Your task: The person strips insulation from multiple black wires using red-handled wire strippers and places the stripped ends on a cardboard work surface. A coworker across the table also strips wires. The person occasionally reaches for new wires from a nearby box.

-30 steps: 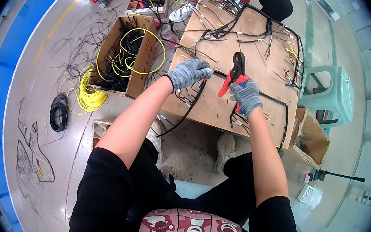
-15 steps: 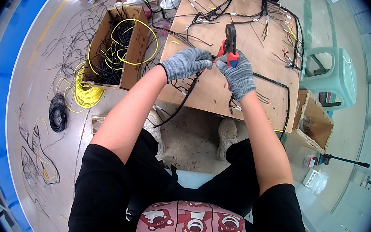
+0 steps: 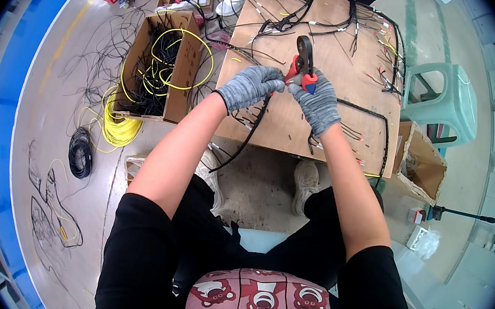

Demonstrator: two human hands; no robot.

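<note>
My right hand [image 3: 317,103], in a grey knit glove, is closed around pliers [image 3: 305,50] with red-and-blue handles; their dark head points away from me. My left hand [image 3: 248,88], gloved alike, is closed with fingertips pinched just left of the pliers. A thin wire end seems to be between those fingers, but it is mostly hidden. Below the left hand, a black wrapped wire harness [image 3: 254,129] hangs over the near edge of the wooden board [image 3: 321,58]. Small red bits show by its upper end.
More black harness [image 3: 355,10] with labelled wire ends lies along the board's far and right sides. At left stand a cardboard box [image 3: 184,76] of wires, a yellow wire coil [image 3: 120,126] and a black coil [image 3: 81,152]. A green stool [image 3: 466,110] and open carton [image 3: 425,170] are at right.
The pliers' head has tipped slightly left and toward me. Both hands stay close together. White gloves show more at the board's far edge. The whole view has shifted a little.
</note>
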